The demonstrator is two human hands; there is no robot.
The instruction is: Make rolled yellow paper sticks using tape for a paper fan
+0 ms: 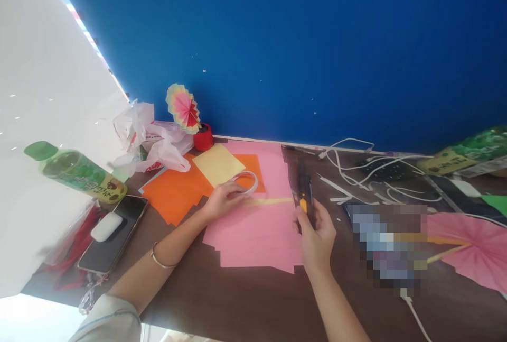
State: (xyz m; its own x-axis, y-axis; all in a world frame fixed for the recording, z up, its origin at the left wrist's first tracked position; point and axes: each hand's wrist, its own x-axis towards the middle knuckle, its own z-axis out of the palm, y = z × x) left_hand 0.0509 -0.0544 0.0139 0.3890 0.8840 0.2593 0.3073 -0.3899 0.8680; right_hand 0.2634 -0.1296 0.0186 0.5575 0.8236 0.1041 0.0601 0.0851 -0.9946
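Note:
My left hand (225, 200) is closed at a thin white ring that looks like a roll of tape (250, 175), held above the paper. From beside these fingers a pale yellow strip (271, 201) runs across the pink paper (253, 241) toward my right hand. In my right hand (317, 231) is a black utility knife (304, 186) with a yellow slider, pointing away from me; its tip is blurred. Behind my left hand, a yellow sheet (217, 165) and orange sheets (174, 194) overlap the pink stack.
On the left are a green bottle (79, 173), a phone (113, 241) with a white case (106, 227), and a plastic bag (158, 141). A paper fan (184, 108) stands in a red holder (203, 138). Cables (344, 167), a pixelated device (384, 247) and a pink fan (475, 247) lie right.

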